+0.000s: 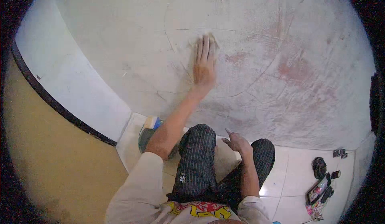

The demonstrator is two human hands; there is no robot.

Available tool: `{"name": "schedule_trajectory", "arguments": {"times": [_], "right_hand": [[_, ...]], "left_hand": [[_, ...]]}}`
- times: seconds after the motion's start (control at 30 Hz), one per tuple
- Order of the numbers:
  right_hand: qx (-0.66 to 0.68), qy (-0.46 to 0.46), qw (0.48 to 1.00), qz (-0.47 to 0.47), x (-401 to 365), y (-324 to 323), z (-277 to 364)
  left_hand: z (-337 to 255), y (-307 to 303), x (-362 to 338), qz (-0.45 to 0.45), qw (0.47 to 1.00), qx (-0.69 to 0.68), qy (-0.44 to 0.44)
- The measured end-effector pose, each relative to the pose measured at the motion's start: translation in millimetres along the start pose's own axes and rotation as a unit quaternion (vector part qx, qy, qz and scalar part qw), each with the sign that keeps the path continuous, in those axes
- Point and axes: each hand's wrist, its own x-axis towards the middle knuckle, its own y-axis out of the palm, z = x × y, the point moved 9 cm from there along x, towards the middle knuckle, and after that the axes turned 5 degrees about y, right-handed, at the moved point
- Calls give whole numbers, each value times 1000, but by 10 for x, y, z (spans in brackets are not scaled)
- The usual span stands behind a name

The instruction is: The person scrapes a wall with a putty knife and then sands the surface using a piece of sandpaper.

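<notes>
My left hand (205, 65) reaches up against the plastered wall (240, 15), its fingers straight and close together. Beneath those fingers, pressed to the wall, is a pale sheet that looks like sandpaper (216, 42); only its edges show and they are slightly blurred. Thin curved lines, cracks and reddish patches mark the wall around it. My right hand (239, 143) hangs low between my knees, dusty, with the index finger and thumb apart and nothing visible in it.
Left of my knee stands a dark round container (146, 138), partly behind my left arm, with a yellow and blue block (153, 122) at its rim. A white panel (76, 71) rises at left. Bags and small items (319, 192) lie on the tiled floor at right.
</notes>
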Motion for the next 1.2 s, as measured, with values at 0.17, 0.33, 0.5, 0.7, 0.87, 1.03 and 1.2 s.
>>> {"name": "schedule_trajectory", "arguments": {"times": [0.17, 0.33, 0.5, 0.7, 0.87, 1.03, 1.2], "right_hand": [[-3, -5, 1000, -10, 43, 51, -48], [22, 4, 1000, -15, -52, -24, -52], [-5, 0, 999, -34, -13, 27, -147], [3, 0, 1000, -29, -30, -12, -90], [2, -6, 999, -32, 101, 110, -149], [-1, -15, 1000, -21, 33, 28, -41], [18, -20, 1000, -16, -9, 5, -17]], "left_hand": [[20, -515, 1248, -61, 997, 38, 22], [-76, -716, 1542, -106, 992, 52, 51], [-11, -99, -17, 3, 1000, 27, 17], [23, 61, -220, -33, 999, -20, -22], [38, -809, 1700, -92, 993, 1, 72], [-42, -766, 1458, -91, 992, -6, 85], [-81, 155, -465, 74, 996, 37, 35]]}}
